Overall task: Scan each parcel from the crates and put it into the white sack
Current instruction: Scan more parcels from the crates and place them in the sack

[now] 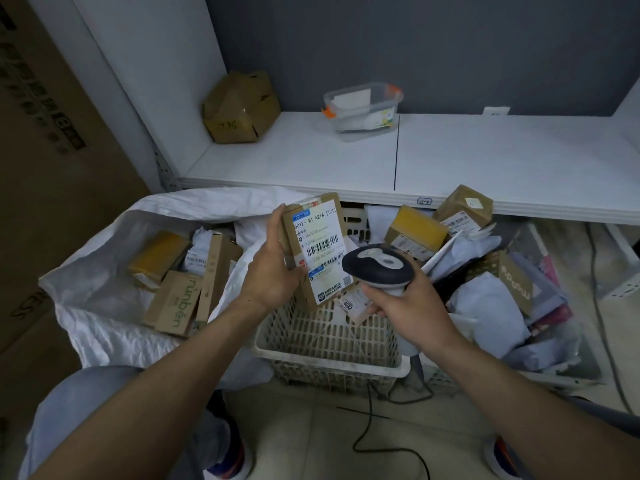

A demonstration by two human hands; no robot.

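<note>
My left hand [273, 268] grips a brown cardboard parcel [317, 247] upright, its white barcode label facing me, above the cream plastic crate [332, 362]. My right hand [408, 303] grips the handle of a dark and grey barcode scanner [377, 265], whose head sits just right of the label's lower barcodes. The white sack [104, 299] lies open at the left with several cardboard parcels [176, 303] inside. A second crate [561, 374] at the right is heaped with boxes and grey mailer bags [485, 306].
A white shelf [450, 161] runs across behind, bearing a crumpled cardboard box [240, 109] and a clear plastic tub [363, 109]. A large cardboard carton [41, 168] stands at the left. The scanner's black cable [367, 427] trails over the tiled floor.
</note>
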